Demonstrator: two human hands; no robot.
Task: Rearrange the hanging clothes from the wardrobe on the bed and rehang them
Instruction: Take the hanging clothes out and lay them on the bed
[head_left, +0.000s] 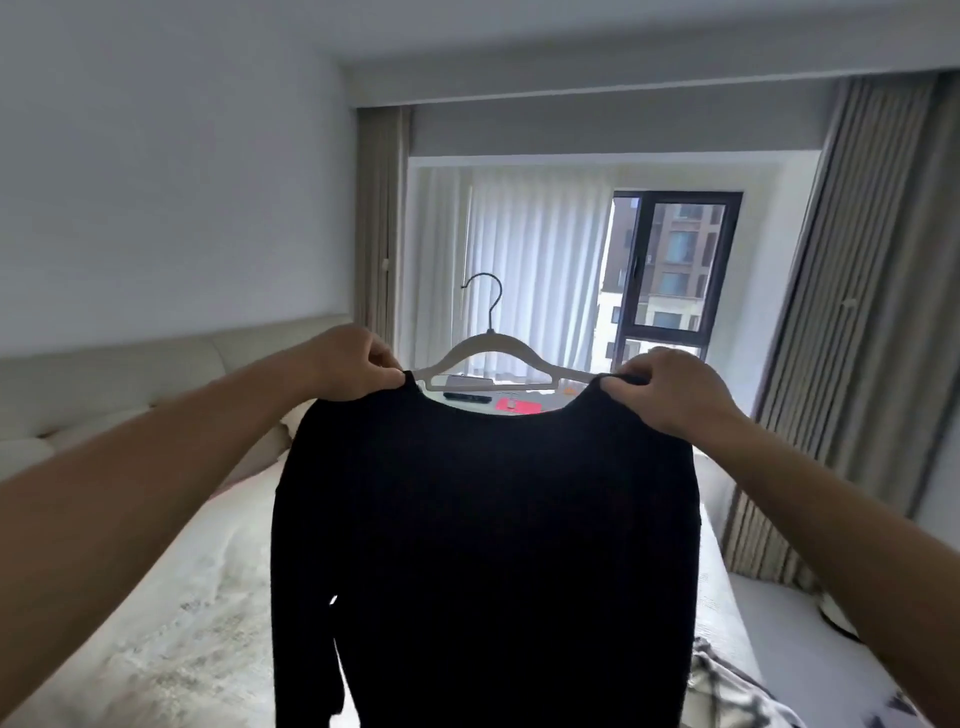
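A black long-sleeved sweater (483, 545) hangs in front of me on a pale hanger (493, 345) with a dark metal hook. My left hand (353, 364) pinches the sweater's left shoulder at the hanger's end. At the other end my right hand (670, 387) pinches the right shoulder. The garment is held up above the bed (171, 613), its lower part running out of view at the bottom. The wardrobe is not in view.
The white bed has a padded headboard (130, 379) along the left wall. A checked cloth (743, 691) lies at the lower right. Small objects, one red (517, 405), lie beyond the collar. Beige curtains (852, 322) and a window (675, 265) stand ahead.
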